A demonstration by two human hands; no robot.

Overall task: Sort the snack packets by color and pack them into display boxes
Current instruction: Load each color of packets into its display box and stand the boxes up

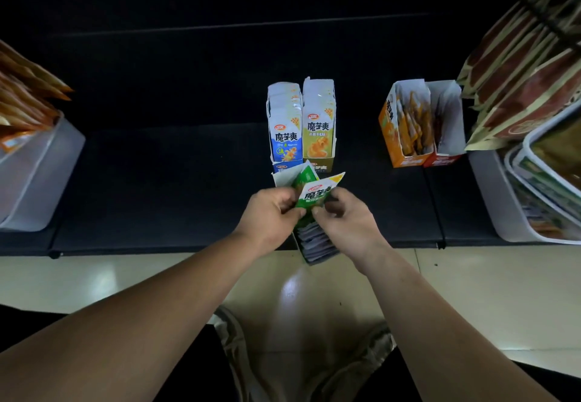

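Both hands meet at the front edge of the black shelf. My left hand (pixel 273 213) and my right hand (pixel 345 217) each pinch a green and white snack packet (pixel 316 195), tilted above a display box (pixel 316 241) whose far flap stands up. The box holds several packets seen edge-on. Behind it stand a blue display box (pixel 284 137) and a yellow display box (pixel 319 133), both filled with upright packets.
An orange display box (pixel 401 128) with orange packets and a red one (pixel 446 125) stand at right. White bins (pixel 490 194) of large snack bags crowd the far right; another bin (pixel 47 166) of orange bags sits at left. Pale floor lies below.
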